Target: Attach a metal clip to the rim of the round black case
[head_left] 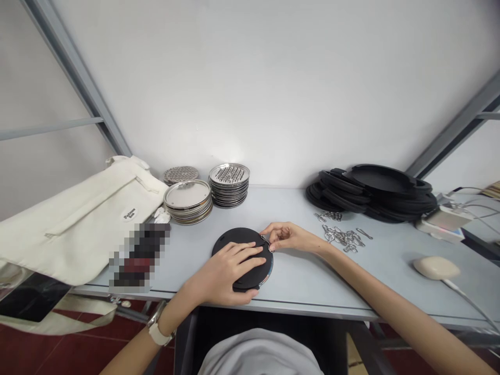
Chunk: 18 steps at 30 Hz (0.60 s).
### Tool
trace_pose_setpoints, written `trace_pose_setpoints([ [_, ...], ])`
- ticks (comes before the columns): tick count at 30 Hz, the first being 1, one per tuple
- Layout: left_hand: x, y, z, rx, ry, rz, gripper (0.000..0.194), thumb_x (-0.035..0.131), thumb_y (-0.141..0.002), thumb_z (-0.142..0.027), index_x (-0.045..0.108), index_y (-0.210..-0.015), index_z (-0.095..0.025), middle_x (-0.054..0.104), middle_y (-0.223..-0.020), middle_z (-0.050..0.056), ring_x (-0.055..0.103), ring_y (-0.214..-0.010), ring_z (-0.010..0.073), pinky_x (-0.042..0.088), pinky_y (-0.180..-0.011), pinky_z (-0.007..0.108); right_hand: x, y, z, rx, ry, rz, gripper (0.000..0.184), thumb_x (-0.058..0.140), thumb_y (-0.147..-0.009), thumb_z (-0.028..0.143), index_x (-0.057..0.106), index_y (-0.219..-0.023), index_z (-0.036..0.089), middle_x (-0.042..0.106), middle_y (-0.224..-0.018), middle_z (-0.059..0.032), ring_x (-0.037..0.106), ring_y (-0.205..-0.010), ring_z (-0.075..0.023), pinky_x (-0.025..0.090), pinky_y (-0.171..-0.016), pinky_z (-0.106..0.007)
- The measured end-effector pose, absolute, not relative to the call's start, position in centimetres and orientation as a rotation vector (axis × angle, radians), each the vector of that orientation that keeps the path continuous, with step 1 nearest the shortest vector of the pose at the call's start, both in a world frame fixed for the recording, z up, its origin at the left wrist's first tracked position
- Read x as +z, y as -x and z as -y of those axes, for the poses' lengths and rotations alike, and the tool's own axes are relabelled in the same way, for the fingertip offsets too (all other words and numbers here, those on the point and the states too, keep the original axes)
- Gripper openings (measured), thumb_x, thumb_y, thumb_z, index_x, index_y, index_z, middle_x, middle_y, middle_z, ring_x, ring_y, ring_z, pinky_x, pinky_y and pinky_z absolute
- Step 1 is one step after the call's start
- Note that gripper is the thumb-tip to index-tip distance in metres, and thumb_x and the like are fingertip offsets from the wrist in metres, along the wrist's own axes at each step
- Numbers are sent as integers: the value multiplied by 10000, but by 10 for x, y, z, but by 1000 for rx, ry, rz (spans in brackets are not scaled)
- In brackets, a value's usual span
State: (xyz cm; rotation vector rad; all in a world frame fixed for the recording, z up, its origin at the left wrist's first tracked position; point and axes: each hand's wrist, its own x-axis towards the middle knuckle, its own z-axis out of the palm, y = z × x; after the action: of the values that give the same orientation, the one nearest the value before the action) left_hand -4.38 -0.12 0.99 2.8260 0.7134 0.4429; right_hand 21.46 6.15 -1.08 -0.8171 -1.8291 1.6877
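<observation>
A round black plastic disc (245, 240) lies at the front middle of the table, with a shiny metal edge showing along its right side. My left hand (232, 268) is spread flat over its top, thumb near the front rim. At the disc's right edge, my right hand (287, 237) pinches a small metal clip (265, 239) between thumb and fingers. The clip touches the rim; whether it is hooked on, I cannot tell. To the right lies a loose pile of similar metal clips (341, 237).
Behind stand stacks of metal grater discs (229, 182) and plain metal discs (188, 200). Black round plastic pieces (380, 190) are heaped at the back right. A cream bag (89, 219) covers the left end. A white corded device (436, 267) and a power strip (443, 224) sit right.
</observation>
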Motion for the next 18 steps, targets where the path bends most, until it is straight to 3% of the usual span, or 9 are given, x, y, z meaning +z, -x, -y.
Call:
trace_pose_setpoints([
  [18, 9, 45, 1, 442, -2831, -708, 580, 575, -786, -382, 436, -1331, -240, 409, -1426, 55, 324, -1333, 271, 285, -1075, 439, -8, -213, -60, 1695, 810, 1841, 416, 741, -732, 284, 587, -1091, 139, 614, -699, 32, 547, -657, -89, 433, -677, -243],
])
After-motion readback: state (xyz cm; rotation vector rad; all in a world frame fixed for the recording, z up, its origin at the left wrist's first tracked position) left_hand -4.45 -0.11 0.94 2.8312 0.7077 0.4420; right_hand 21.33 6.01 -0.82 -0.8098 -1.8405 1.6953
